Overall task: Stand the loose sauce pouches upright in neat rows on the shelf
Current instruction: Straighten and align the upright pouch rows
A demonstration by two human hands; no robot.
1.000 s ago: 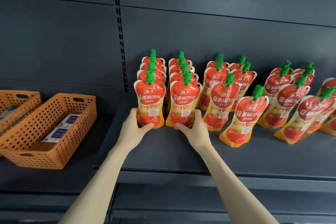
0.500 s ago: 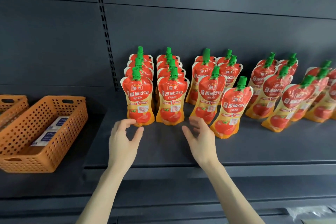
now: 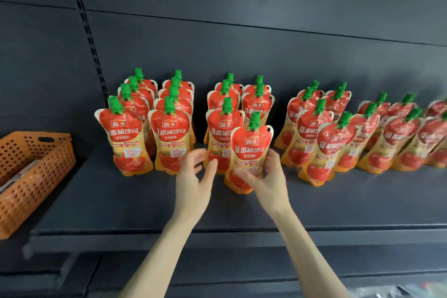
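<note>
On the dark shelf (image 3: 145, 201), right hand (image 3: 268, 181) grips a pouch (image 3: 250, 150), left hand (image 3: 193, 184) open; orange basket (image 3: 31, 172) holds seemingly packets.

The brand 海天 is printed in white on a red badge on each tomato sauce pouch (image 3: 251, 152), with 番茄沙司 set below in large white characters; the smaller print cannot be read.

Glossy red-and-orange film pouches (image 3: 251, 152) with ridged green plastic caps (image 3: 254, 121) catch the light on a matt, smooth dark-grey metal shelf (image 3: 145, 201); far left, a perforated orange plastic basket (image 3: 36, 164).
</note>
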